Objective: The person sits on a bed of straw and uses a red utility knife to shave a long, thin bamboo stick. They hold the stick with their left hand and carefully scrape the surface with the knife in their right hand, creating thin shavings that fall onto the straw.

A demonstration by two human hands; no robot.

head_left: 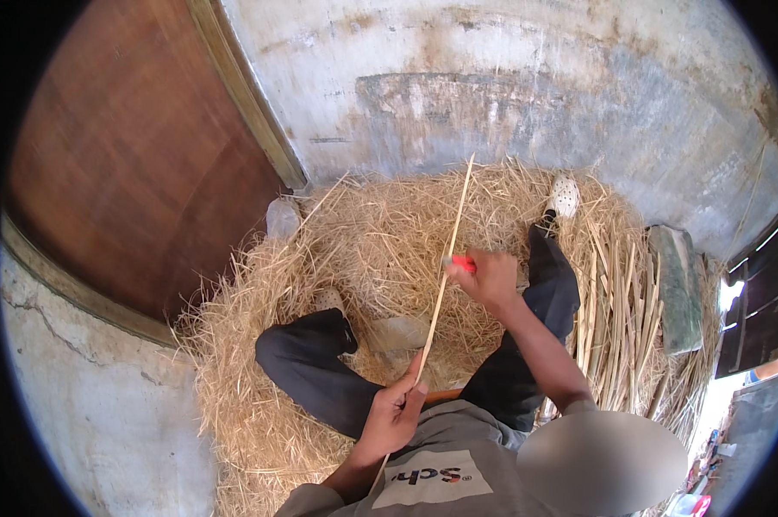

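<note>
A long, thin pale strip (438, 314), like split bamboo, slants from my lap up toward the wall. My left hand (393, 415) is closed around its lower part, close to my shirt. Farther up the strip, my right hand (492, 277) grips a small red-handled tool (464, 263). The grey end of that tool touches the strip, or lies right beside it; its exact shape is too small to tell. The strip's far tip stands out beyond my right hand, over loose pale shavings (389, 224).
Long split strips (617, 302) lie piled at my right, beside a dark green slab (678, 289). A stained wall (535, 95) stands ahead, with a brown wooden door (139, 155) at the left. A clear plastic item (283, 220) sits in the shavings. My bent legs frame the work.
</note>
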